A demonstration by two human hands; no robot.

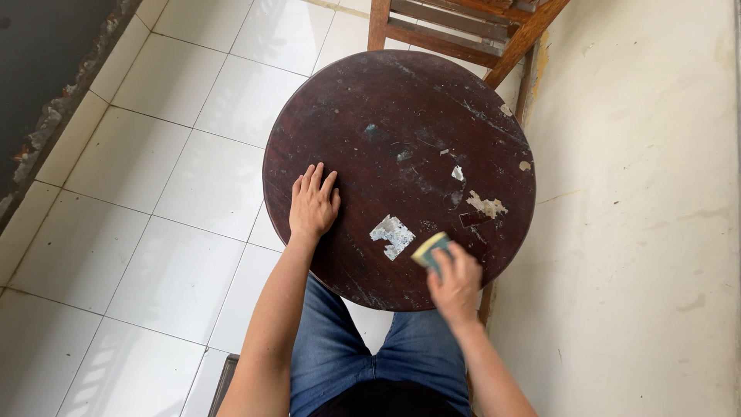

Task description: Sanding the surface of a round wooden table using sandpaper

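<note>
While white glossy floor tiles (177, 185) fill the left, the left hand (312, 207) lies flat on the round, dark, scuffed wooden bench (386, 108), fingers close together and holding nothing. Three pale patches of peeled finish mark the top, the largest just right of that hand. Further right, the right hand (455, 284) pinches a small yellow-and-green sponge (429, 249) at the bench's near edge. One wooden chair (463, 27) stands behind; a stained cream wall (641, 232) closes the right.

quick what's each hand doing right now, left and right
Left hand: open, palm flat on the round dark table, holding nothing.
Right hand: closed on a yellow-green sponge pressed to the tabletop.
</note>
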